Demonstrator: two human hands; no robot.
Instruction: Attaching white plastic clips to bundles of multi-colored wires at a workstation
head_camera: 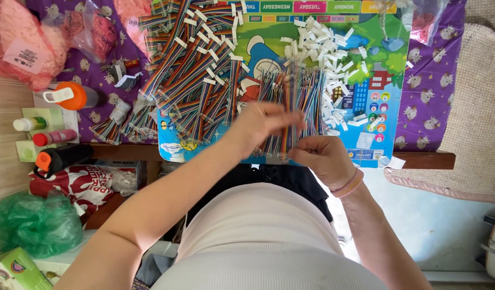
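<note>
Right hand (324, 158) closed around the near ends of a row of multicoloured wires (293, 104), thumb and fingers pinching them at the board's (390, 80) front edge. Left hand (261, 122) just above that grip, fingertips nipped shut on a few strands of the same wires. Beyond the grip, fanned over the colourful board. Further out and rightward, a heap of small white connectors (323, 45). Leftward, piled ribbon-cable bundles (191, 64).
</note>
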